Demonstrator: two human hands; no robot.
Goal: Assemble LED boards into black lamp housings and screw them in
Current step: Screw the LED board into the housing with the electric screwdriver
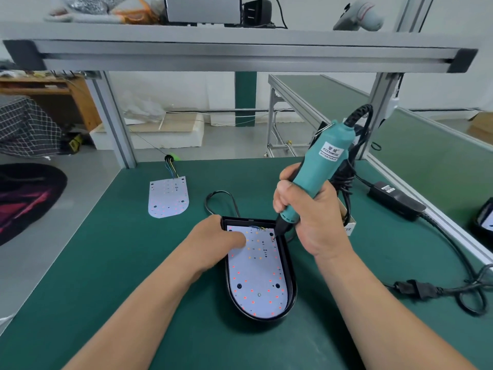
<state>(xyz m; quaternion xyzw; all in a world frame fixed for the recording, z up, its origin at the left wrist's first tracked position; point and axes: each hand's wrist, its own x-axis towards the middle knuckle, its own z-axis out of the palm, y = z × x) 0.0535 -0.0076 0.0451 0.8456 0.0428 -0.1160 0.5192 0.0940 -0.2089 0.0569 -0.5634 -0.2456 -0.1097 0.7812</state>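
Hidden: the right hand (306, 209) covered most of a small white box (350, 226) behind it (only a few letters of its print showed).
Cut off: a second dark housing (484, 222) at the right edge was sliced by the frame.
Hard to make out: the screwdriver's bit met the board near its far right edge, and any screw there was too small to tell.
Right hand: wrapped tightly round the teal electric screwdriver (322, 166), held nearly upright and tilted to the right.
Left hand (213, 236): lying over the housing's far left corner, a finger pressed flat on the board, nothing gripped.
LED board (256, 279): seated inside the black lamp housing (289, 276), in the middle of the bench.
Spare board (168, 197): loose on the mat, far left, with coloured wires trailing off.
Surface: a green bench mat (106, 263), carrying a black power adapter (394, 200) and a plug (416, 288) at right.
Room: an aluminium shelf frame (240, 54) overhead, a green-topped line (333, 94) beyond, grey floor at left.
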